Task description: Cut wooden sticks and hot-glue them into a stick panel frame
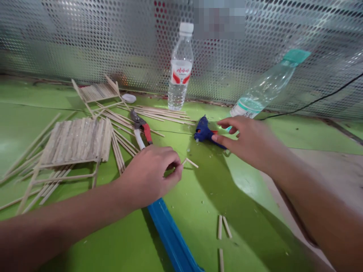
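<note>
My left hand (154,172) is closed in a pinch at the middle of the table, with the end of a short wooden stick (184,161) showing at its fingertips. A second short stick (192,163) meets that end at an angle; I cannot tell whether the two are joined. My right hand (241,138) is open, thumb and fingers apart around the handle of a blue glue gun (202,130). Its thumb overlaps the handle, and whether it touches is unclear. Behind my left hand lie pruning shears (141,128) with one red and one white grip.
At left stand two small stick-built structures (76,139) (99,92) among loose sticks (159,112). A clear water bottle (180,71) is upright; a green-capped bottle (263,87) leans behind my right hand. A blue plastic strip (172,238) and short cut sticks (220,226) lie in front. Perforated metal (127,45) rises behind.
</note>
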Demonstrator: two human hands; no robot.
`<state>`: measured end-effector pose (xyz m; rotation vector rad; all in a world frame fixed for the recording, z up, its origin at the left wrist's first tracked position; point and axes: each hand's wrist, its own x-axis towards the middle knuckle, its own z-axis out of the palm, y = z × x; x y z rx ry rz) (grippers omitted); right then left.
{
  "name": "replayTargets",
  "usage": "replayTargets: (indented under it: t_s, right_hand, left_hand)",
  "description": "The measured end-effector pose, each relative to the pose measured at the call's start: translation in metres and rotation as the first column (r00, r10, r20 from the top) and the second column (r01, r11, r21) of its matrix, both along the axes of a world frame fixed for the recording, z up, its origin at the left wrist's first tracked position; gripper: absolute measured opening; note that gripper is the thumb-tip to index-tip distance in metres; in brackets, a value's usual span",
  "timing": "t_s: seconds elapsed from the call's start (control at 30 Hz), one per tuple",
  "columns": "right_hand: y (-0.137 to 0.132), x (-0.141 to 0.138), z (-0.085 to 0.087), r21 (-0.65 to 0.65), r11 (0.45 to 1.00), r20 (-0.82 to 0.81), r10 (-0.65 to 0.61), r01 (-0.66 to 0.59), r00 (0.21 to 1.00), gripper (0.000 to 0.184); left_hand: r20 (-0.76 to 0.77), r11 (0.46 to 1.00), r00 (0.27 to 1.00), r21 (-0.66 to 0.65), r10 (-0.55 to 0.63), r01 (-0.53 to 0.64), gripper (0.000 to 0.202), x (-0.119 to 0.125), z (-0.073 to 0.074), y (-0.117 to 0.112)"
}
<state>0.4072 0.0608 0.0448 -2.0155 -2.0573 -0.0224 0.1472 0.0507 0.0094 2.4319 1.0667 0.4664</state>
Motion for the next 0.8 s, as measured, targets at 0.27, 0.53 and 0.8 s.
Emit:
replayTargets:
  t_s: [0.27,0.53,0.8]
  right_hand:
    - [0.004,-0.003,-0.029,-0.047,0.998,0.147,0.041,-0.035,0.988,0.045]
    - [0.004,0.002,-0.022,-0.076,0.997,0.073,0.005,0.001,0.997,0.031]
    - [0.002,0.004,0.017,-0.112,0.992,-0.643,-0.032,-0.053,0.765,0.029]
  left_hand:
    - [0.008,1.0,1.0,0.001,0.014,-0.014,0.018,-0.001,0.001,-0.001]
    - [0.092,0.998,0.995,-0.064,0.028,-0.023,0.016,-0.001,0.003,-0.001]
    - [0.208,0.973,0.97,-0.217,0.122,-0.076,0.019,-0.001,0.005,-0.001]
